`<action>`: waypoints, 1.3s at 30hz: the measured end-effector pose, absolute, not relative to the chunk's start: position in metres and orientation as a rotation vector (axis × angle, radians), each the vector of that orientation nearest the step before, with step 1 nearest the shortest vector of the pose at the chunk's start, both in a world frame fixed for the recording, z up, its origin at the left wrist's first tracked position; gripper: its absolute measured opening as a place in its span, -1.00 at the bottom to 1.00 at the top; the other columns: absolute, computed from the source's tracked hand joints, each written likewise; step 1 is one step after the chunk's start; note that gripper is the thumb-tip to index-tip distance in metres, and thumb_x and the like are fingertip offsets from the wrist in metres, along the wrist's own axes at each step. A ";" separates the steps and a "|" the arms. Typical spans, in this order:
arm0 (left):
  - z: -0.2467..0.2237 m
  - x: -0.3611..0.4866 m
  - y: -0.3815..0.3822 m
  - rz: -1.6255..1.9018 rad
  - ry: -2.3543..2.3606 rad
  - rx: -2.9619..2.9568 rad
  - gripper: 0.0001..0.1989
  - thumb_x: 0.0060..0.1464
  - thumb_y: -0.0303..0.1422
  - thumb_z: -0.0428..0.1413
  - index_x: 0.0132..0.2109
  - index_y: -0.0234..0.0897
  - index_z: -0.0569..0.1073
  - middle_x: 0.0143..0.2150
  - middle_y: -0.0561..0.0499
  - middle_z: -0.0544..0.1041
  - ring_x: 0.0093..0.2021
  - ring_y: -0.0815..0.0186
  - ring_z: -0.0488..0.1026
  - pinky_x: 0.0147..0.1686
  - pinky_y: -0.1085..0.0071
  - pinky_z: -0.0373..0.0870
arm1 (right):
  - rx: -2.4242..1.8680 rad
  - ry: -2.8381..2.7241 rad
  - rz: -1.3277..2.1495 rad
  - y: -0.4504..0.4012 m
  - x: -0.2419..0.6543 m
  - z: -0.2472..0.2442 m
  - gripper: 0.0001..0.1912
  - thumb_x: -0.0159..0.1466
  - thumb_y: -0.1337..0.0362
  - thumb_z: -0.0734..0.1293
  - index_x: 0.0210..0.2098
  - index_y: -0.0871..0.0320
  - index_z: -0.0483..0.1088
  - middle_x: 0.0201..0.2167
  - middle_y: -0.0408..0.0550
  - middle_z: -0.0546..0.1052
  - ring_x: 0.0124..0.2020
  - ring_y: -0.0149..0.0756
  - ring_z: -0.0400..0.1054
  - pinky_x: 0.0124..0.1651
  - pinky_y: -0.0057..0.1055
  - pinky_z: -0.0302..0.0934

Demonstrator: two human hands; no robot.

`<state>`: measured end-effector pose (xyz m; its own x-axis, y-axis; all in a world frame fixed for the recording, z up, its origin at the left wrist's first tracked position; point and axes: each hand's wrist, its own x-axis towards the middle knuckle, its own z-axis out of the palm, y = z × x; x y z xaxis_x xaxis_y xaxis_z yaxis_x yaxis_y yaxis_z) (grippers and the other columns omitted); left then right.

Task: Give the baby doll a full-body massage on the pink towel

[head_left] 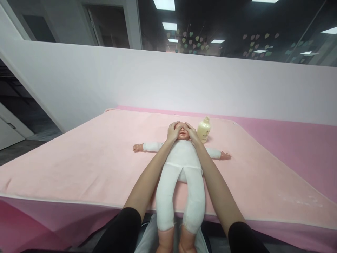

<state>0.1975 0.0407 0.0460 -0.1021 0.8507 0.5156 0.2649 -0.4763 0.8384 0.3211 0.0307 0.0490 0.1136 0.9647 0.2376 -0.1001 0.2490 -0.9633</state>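
Left hand, right hand: on white cloth-bodied doll, hiding eyes; cannot tell fingers' spread
Beside right: pale-yellow plastic bottle

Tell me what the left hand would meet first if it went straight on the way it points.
The doll's head: the left hand appears to rest against it, though exact contact is hard to judge.

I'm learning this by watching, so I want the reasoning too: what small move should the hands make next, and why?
I'd probably glide the left hand and right hand gently outward across the doll's head. They lie about evenly on either side of its face, fingers over the eye area, with the mouth uncovered between them.
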 end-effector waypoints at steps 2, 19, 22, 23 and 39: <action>0.046 0.197 0.043 1.610 1.233 1.689 -0.67 0.03 -0.41 0.05 -0.03 -0.30 0.47 0.02 -0.11 0.47 0.07 0.23 0.36 0.13 0.30 0.24 | -0.997 -1.144 1.005 0.032 0.321 0.050 -0.52 0.14 0.29 0.34 0.07 0.17 0.38 0.19 -0.05 0.30 0.23 -0.24 0.14 0.29 -0.31 0.00; 0.047 0.194 0.050 1.579 1.118 1.514 -0.64 0.06 -0.45 -0.09 -0.09 -0.32 0.52 0.03 -0.08 0.50 0.09 0.24 0.37 0.14 0.33 0.24 | -1.051 -1.094 1.041 0.027 0.320 0.059 -0.58 0.19 0.29 0.27 0.06 0.19 0.39 0.18 -0.06 0.31 0.23 -0.26 0.14 0.31 -0.32 -0.06; 0.045 0.193 0.050 1.582 1.062 1.578 -0.67 0.04 -0.34 0.04 -0.05 -0.32 0.50 0.03 -0.11 0.50 0.07 0.22 0.39 0.12 0.30 0.26 | -1.017 -1.158 1.005 0.026 0.320 0.057 -0.47 0.15 0.13 0.35 0.08 0.18 0.36 0.18 -0.01 0.31 0.23 -0.21 0.14 0.29 -0.30 -0.01; 0.045 0.192 0.050 1.587 1.068 1.597 -0.65 0.00 -0.33 0.09 -0.04 -0.32 0.49 0.03 -0.12 0.49 0.07 0.20 0.39 0.13 0.29 0.25 | -1.013 -1.184 0.991 0.025 0.321 0.056 -0.43 0.12 0.11 0.38 0.09 0.18 0.35 0.18 -0.01 0.31 0.22 -0.20 0.14 0.28 -0.30 0.01; 0.063 0.179 0.038 1.378 1.101 1.641 -0.46 -0.05 -0.49 -0.09 0.11 -0.48 0.41 0.18 -0.17 0.37 0.21 0.18 0.27 0.22 0.29 0.15 | -1.172 -1.266 1.036 0.019 0.331 0.067 -0.46 0.12 0.35 0.21 0.12 0.07 0.33 0.22 -0.13 0.26 0.23 -0.21 0.13 0.21 -0.13 0.11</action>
<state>0.1792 0.0382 0.0625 0.0653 0.9251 0.3740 0.1604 -0.3797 0.9111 0.3306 0.0185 0.0666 0.0570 0.9884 0.1408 0.0579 0.1375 -0.9888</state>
